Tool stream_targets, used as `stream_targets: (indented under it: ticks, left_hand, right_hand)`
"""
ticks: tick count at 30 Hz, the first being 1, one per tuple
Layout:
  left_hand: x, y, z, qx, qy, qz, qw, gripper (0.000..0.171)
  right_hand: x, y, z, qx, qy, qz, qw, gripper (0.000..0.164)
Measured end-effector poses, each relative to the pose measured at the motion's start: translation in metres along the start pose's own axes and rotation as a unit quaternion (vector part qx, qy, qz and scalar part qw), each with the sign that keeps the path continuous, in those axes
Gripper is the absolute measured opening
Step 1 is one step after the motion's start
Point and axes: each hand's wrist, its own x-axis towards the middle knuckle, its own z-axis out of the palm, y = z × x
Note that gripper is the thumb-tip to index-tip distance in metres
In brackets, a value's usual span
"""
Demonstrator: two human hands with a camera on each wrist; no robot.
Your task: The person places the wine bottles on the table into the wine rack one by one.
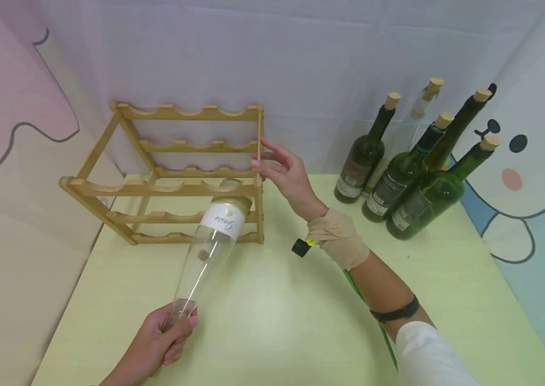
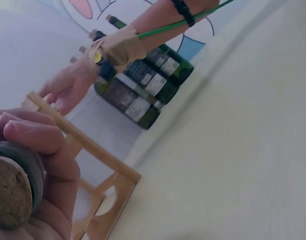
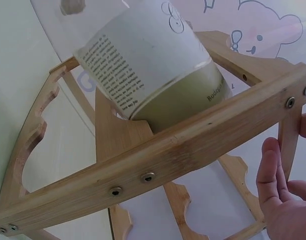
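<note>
My left hand (image 1: 158, 338) grips a clear glass bottle (image 1: 204, 257) round its neck. The bottle tilts, with its white label and gold band towards the base end, which reaches into the right front of a wooden wine rack (image 1: 195, 188). In the left wrist view, the cork (image 2: 12, 192) shows in the neck beside the curled fingers. My right hand (image 1: 284, 174) holds the rack's right side bar between thumb and fingers. Close up in the right wrist view, the bottle's label (image 3: 153, 55) sits beside the wooden rails, and part of the base is hidden by the side rail.
Several corked bottles stand at the back right, among them a dark green bottle (image 1: 360, 166) and a lighter green one (image 1: 426, 206). A small black device (image 1: 300, 247) hangs by my bandaged right wrist. A pale curtain (image 1: 311, 69) closes off the table's back.
</note>
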Motion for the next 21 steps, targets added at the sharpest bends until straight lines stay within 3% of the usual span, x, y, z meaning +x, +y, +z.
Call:
stream_targets:
  ticks: [6, 11, 21]
  left_hand:
    - [0.012, -0.014, 0.024, -0.050, 0.029, 0.024, 0.9981, 0.005]
    - [0.021, -0.014, 0.038, -0.066, 0.048, 0.030, 0.9962, 0.007]
    - [0.038, -0.007, 0.059, -0.050, 0.095, 0.028, 0.9939, 0.012]
  right_hand:
    - [-0.001, 0.000, 0.000, 0.002, 0.004, 0.001, 1.000, 0.060]
    - [-0.001, 0.001, -0.001, 0.004, 0.001, 0.003, 1.000, 0.062]
    - [-0.001, 0.001, -0.001, 0.002, 0.001, 0.002, 1.000, 0.061]
